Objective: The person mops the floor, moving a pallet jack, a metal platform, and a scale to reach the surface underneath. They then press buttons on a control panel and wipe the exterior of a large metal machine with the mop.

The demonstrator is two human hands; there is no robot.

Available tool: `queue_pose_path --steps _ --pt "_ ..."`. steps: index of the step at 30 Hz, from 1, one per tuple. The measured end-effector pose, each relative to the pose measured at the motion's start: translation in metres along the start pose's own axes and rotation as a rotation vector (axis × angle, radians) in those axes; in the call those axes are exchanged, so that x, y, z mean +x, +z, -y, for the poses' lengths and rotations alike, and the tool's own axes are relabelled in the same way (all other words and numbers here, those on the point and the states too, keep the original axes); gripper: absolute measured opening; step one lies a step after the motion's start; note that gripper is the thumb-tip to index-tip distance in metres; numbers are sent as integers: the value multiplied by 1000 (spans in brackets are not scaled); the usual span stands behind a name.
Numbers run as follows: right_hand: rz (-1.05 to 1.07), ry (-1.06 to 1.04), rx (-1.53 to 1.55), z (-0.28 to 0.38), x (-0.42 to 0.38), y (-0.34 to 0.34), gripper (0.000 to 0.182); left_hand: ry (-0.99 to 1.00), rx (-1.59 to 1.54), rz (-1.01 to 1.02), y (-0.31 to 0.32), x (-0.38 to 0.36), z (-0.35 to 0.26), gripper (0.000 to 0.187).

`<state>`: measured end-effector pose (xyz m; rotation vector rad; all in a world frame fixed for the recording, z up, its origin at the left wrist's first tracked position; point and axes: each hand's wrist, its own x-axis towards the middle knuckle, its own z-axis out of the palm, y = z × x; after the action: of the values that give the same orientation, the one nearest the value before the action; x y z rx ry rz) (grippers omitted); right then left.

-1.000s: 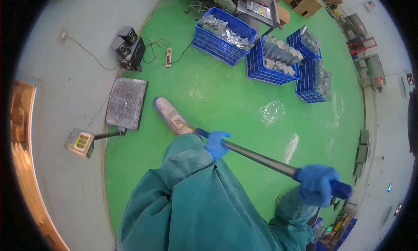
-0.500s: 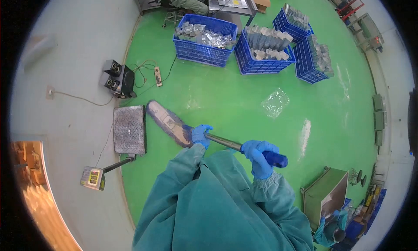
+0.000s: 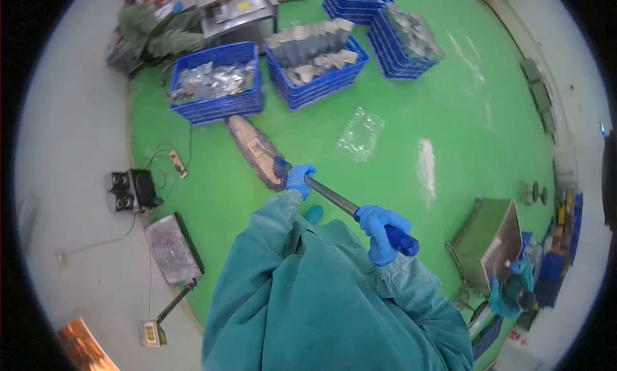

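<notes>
Wearer's two hands point(image 3: 384, 235), one mop point(image 3: 254, 149), four blue crates point(image 3: 328, 86), one scale point(image 3: 173, 249)

Black speakers point(image 3: 143, 188) near a power strip point(image 3: 178, 164), a platform scale point(image 3: 173, 249) by the wall point(image 3: 61, 159), blue crates point(image 3: 225, 107) filled with silvery pieces point(image 3: 215, 80), a metal bin point(image 3: 482, 236) at right

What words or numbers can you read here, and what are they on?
No words, labels, brands, numbers or signs can be read.
Scale display: too small and blurred to read.
Mop head: dark marks, too blurred to tell whether they are writing.
Red marks at the lower right: too small to read.
</notes>
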<state>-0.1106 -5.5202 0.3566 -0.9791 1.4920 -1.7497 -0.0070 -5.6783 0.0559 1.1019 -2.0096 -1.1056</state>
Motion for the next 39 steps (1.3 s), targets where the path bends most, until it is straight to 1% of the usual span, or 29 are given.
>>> queue_pose_path --steps 5,7,9,11,12,13,14,15,17,18,19,21,22,23,24,25,26,27,28,29,30,31,32,33,34,35,37,38,39 --pt "-139 0 59 41 27 -76 16 106 -183 231 92 38 -73 16" --pt "-264 -11 -47 60 24 -96 15 151 -223 333 136 42 -100 16" --pt "-303 -93 -123 53 23 -114 11 315 -272 308 179 51 -122 17" --pt "-327 -195 -297 48 26 -126 8 321 -342 327 225 57 -141 15" --pt "-387 -293 -323 32 27 -131 15 -349 -795 390 261 64 -140 17" --pt "-402 -288 -339 20 34 -136 15 -1061 -1187 417 288 74 -143 23" --pt "-414 -324 -430 10 44 -141 17 -1129 -1105 479 291 87 -163 33" --pt "-418 -358 -519 2 56 -146 19 -1136 -1106 492 299 94 -176 33" --pt "-442 -367 -607 -14 78 -160 17 -1330 -1136 562 316 105 -198 43" --pt "-427 -403 -643 -29 89 -170 18 -1303 -1173 675 320 111 -204 54" --pt "-416 -443 -679 -39 100 -180 18 -1305 -1171 678 322 119 -208 54" --pt "-367 -428 -716 -51 125 -195 19 -1320 -1158 895 312 144 -235 68" --pt "-332 -383 -754 -67 134 -204 20 -1384 -1109 978 304 160 -243 78" --pt "-301 -341 -793 -83 144 -214 21 -1376 -1090 1006 312 167 -228 78" --pt "-287 -272 -887 -100 155 -223 22 -544 -757 1125 326 165 -200 79" --pt "-310 -277 -898 -127 165 -238 22 270 -391 1092 337 170 -180 81" --pt "-207 -219 -965 -156 174 -257 22 -176 -667 1238 343 179 -172 77" --pt "-106 -160 -1027 -175 187 -273 23 -217 -583 1314 327 203 -178 74" --pt "-99 -167 -1156 -180 207 -292 19 -252 -494 1392 310 228 -184 70" --pt "-498 171 -355 -198 219 -314 18 145 -74 1362 272 267 -201 67" --pt "-795 472 500 -221 232 -340 16 101 -5 1349 264 293 -183 63" --pt "-845 401 532 -237 253 -373 14 51 65 1334 257 311 -156 59" --pt "-898 337 569 -242 276 -406 12 81 155 1255 252 330 -116 56" --pt "-797 258 576 -232 305 -434 11 64 287 1191 244 353 -75 56" --pt "-702 179 589 -217 330 -451 11 -137 297 1206 230 377 -32 57" --pt "-683 49 57 -202 351 -455 11 -181 450 1056 197 402 -36 57" --pt "-635 -105 -449 -157 388 -439 11 -333 661 962 147 446 4 53" --pt "-698 25 106 -127 389 -422 13 -401 765 905 123 462 15 51" --pt "-685 91 390 -129 392 -421 15 -397 809 898 98 475 15 48"
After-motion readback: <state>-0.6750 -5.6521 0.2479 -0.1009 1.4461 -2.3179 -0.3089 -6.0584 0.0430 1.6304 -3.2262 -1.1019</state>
